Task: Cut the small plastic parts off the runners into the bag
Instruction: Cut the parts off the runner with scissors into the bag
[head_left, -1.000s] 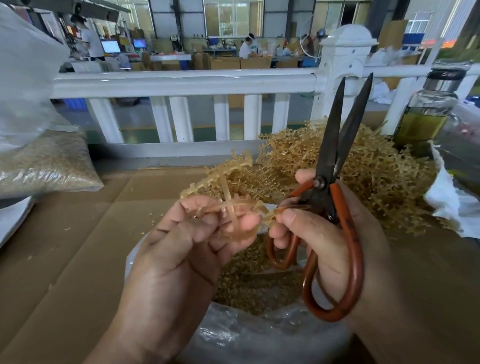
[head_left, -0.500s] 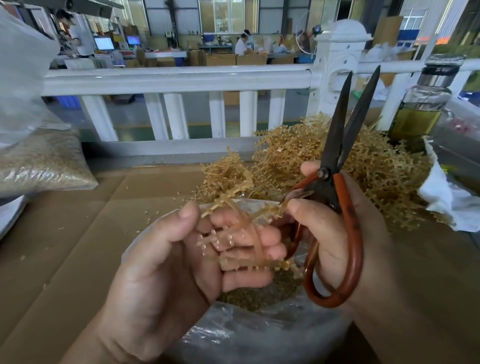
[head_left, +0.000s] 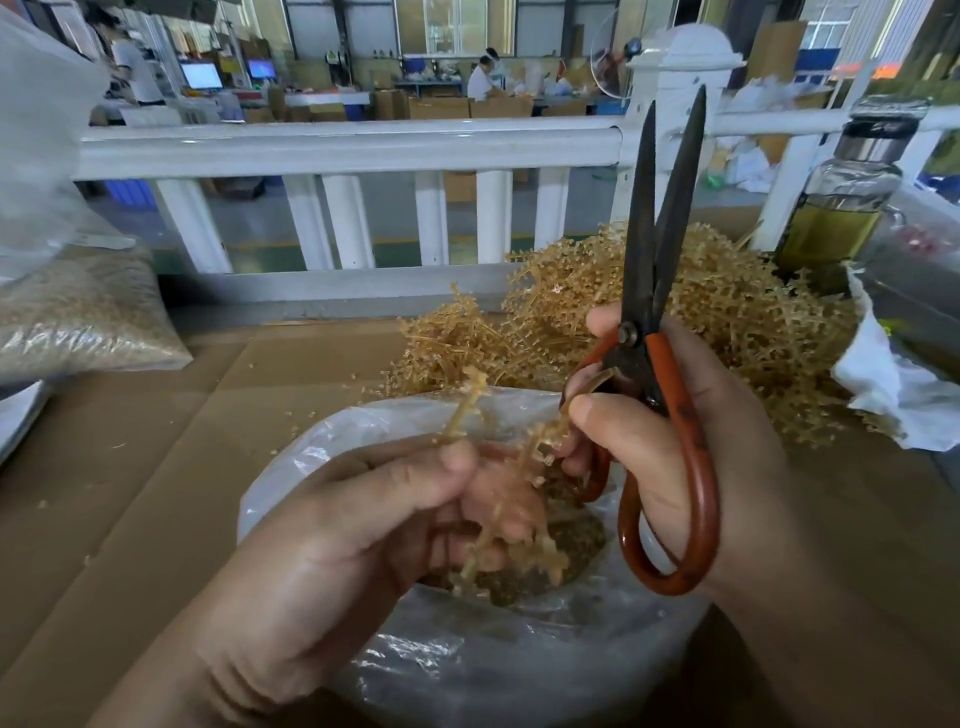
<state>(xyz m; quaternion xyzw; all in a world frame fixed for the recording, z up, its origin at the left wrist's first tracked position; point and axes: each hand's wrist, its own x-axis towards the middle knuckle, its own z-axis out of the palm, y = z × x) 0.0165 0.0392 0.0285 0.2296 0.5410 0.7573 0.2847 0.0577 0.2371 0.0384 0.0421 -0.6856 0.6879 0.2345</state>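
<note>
My left hand (head_left: 363, 525) grips a tan plastic runner (head_left: 467, 405) with small parts on its branches, held over the open mouth of a clear plastic bag (head_left: 322, 441). Cut tan parts (head_left: 576, 540) lie heaped inside the bag. My right hand (head_left: 691, 441) holds red-handled scissors (head_left: 670, 364) with the dark blades pointing up and slightly apart; its thumb and fingertips also pinch the runner's right branch (head_left: 545, 431).
A big tangle of tan runners (head_left: 727, 322) lies behind the bag on the cardboard-covered table (head_left: 130, 467). A filled clear sack (head_left: 78, 322) sits at the left, a glass bottle (head_left: 841, 202) and white wrapping (head_left: 893, 384) at the right. A white railing (head_left: 363, 150) borders the far edge.
My left hand has lowered and turned the runner down toward the bag's mouth. My right hand with the scissors has stayed close beside it, still touching the runner's end.
</note>
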